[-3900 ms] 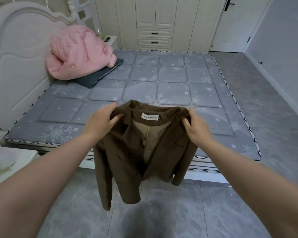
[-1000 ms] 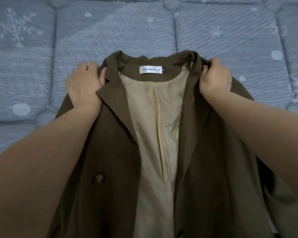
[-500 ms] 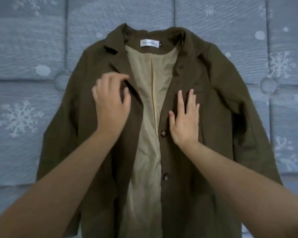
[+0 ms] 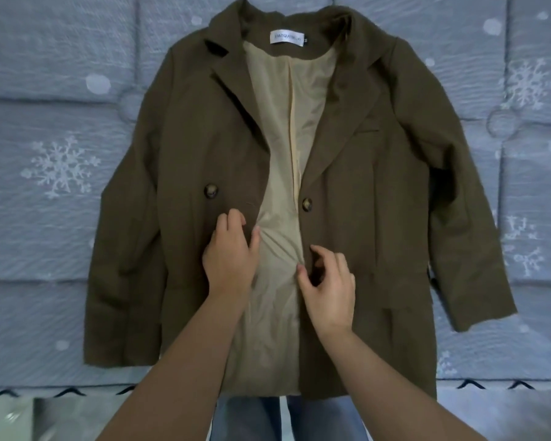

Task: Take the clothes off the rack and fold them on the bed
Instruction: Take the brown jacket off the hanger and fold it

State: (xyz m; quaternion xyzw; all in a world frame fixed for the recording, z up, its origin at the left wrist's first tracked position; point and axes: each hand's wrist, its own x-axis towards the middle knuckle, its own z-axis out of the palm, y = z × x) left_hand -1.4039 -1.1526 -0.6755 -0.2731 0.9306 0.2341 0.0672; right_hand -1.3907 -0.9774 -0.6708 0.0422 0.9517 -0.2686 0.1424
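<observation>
A brown jacket [image 4: 379,198] lies flat on the bed [image 4: 45,249], front up, collar far from me, sleeves spread to both sides. Its front hangs open over a beige lining [image 4: 287,128], which is creased between my hands. My left hand [image 4: 231,253] pinches the edge of the left front panel just below a brown button [image 4: 210,190], thumb on the lining side. My right hand [image 4: 330,280] has curled fingers and thumb closing on the edge of the right front panel, below the other button [image 4: 306,204].
The jacket's hem reaches the bed's near edge [image 4: 70,391], which has dark zigzag trim. The blue-grey quilted cover with snowflakes shows on both sides of the sleeves. My blue jeans [image 4: 252,418] show below the hem, and grey floor [image 4: 77,418] at lower left.
I laid the jacket down on the bed from the air. Since half a second ago both hands slid down from the chest to the front edges below the buttons and closed on them.
</observation>
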